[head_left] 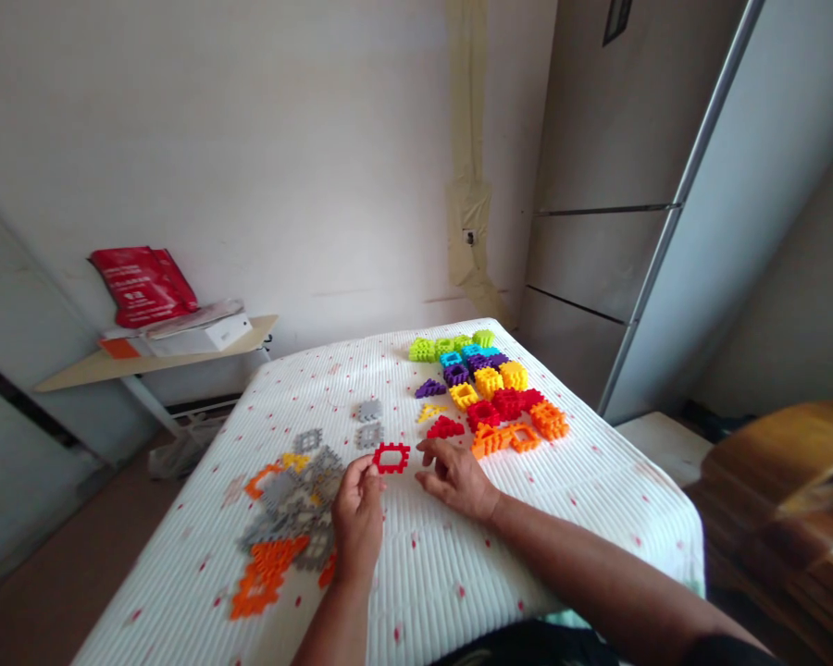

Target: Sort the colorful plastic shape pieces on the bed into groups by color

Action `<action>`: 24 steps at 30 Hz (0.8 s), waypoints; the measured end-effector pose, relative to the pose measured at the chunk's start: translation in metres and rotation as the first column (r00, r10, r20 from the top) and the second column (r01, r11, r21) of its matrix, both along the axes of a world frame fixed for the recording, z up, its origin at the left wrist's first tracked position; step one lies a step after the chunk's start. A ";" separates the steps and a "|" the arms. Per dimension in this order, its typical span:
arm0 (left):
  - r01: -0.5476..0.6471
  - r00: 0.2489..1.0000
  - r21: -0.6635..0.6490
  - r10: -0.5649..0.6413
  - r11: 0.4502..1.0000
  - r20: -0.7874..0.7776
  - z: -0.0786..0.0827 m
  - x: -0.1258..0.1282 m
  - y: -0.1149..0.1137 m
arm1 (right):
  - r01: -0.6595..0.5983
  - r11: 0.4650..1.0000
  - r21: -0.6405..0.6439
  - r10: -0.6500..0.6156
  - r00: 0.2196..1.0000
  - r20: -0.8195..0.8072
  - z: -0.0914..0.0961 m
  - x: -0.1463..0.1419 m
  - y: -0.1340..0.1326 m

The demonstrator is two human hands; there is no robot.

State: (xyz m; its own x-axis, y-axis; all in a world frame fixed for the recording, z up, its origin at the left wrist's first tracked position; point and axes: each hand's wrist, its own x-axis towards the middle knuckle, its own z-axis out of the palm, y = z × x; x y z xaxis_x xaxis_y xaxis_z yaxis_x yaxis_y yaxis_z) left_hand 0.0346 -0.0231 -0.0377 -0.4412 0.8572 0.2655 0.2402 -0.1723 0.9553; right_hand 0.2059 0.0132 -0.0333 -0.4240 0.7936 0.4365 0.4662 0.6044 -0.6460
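My left hand [358,513] pinches a red square frame-shaped building piece [391,459] by its left edge, above the white ribbed cloth. Just to the right, my right hand [458,478] is held with thumb and index finger apart and nothing between them. Beyond it lie a red triangular piece [445,426] and stacked red pieces [506,403]. Orange pieces [506,439] sit near its far side. Left of my left hand spreads a loose pile of grey pieces [298,509], with orange pieces [267,573] at its near edge.
Further back stand green [444,347], blue, purple [456,374] and yellow stacks [488,381]. Two grey pieces [370,410] lie mid-table. A side shelf [76,370] holds a red bag [142,285] and a white box [201,335]. A fridge [597,213] stands at the right.
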 end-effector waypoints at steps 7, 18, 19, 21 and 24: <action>0.118 0.976 0.024 -0.112 0.993 -0.189 0.002 0.003 -0.002 | -0.011 0.971 0.239 0.040 0.992 -0.116 0.003 -0.003 -0.002; 0.156 0.955 0.019 -0.146 0.988 -0.257 0.003 0.004 -0.005 | -0.022 0.899 0.437 0.015 1.000 0.019 0.007 -0.002 -0.005; 0.173 0.949 0.020 -0.162 0.985 -0.271 0.005 0.005 -0.006 | -0.040 0.884 0.465 0.016 0.998 0.055 0.006 -0.002 -0.005; 0.172 0.947 0.026 -0.159 0.985 -0.278 0.009 0.007 -0.008 | -0.070 0.859 0.507 0.006 0.992 0.126 0.004 -0.002 -0.005; 0.153 0.961 0.006 -0.148 0.988 -0.234 0.013 0.009 -0.010 | -0.112 0.836 0.537 -0.004 0.978 0.209 0.003 -0.002 -0.006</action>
